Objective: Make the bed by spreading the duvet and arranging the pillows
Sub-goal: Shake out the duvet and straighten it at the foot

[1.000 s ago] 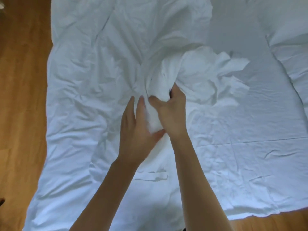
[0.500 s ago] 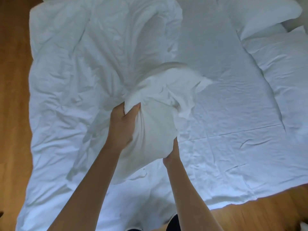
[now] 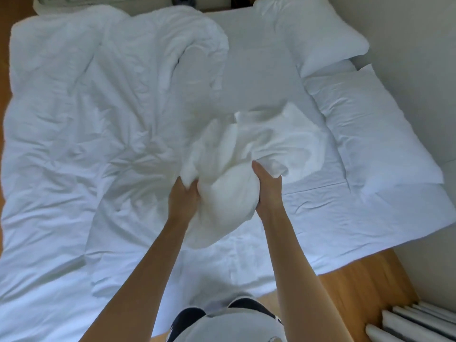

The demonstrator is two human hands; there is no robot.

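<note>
A white duvet (image 3: 74, 134) lies crumpled over the left half of the bed. I hold a bunched fold of it (image 3: 229, 188) lifted above the sheet (image 3: 308, 213). My left hand (image 3: 183, 196) grips the left side of the bunch. On its right side, my right hand (image 3: 267, 191) grips with the thumb on top. Loose cloth spills beyond my hands toward the pillows. One white pillow (image 3: 318, 35) lies at the far right. A second pillow (image 3: 375, 129) lies nearer, along the right side.
Wooden floor (image 3: 357, 280) shows at the bed's near right corner and along the left edge. A white radiator (image 3: 414, 322) stands at the bottom right. A pale wall (image 3: 424, 70) runs along the right behind the pillows.
Both hands have lifted the bunched duvet and carried it right, toward the pillows. My right hand moved from under the bunch to its right side. The view has pulled back.
</note>
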